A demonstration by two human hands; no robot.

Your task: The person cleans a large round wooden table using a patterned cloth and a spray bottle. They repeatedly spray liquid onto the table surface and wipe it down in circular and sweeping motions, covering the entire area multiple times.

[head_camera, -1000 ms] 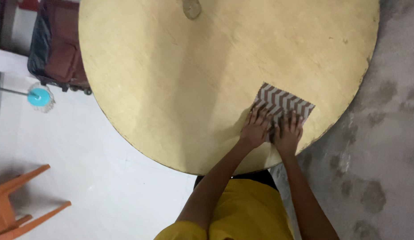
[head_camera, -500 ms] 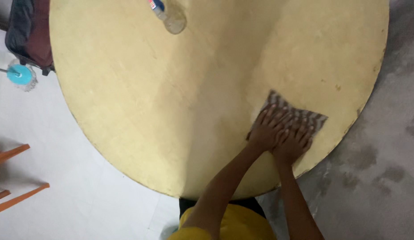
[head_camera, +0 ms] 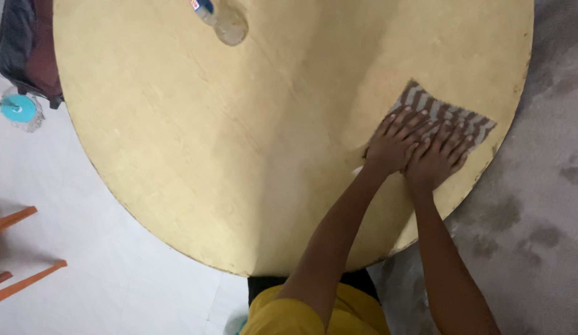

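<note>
Lying flat near the right edge of the round yellow table, the brown-and-white zigzag cloth looks thin, soft and light, likely to bunch or slide; a corner or free edge would be the easiest hold; the left hand and right hand press on it side by side, fingers spread flat, gripping nothing.

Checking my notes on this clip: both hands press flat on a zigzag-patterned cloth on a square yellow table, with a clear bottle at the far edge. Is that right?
Not quite: the head view shows the table is round, not square. The rest holds: left hand and right hand lie flat on the zigzag cloth, bottle at the far edge.
</note>
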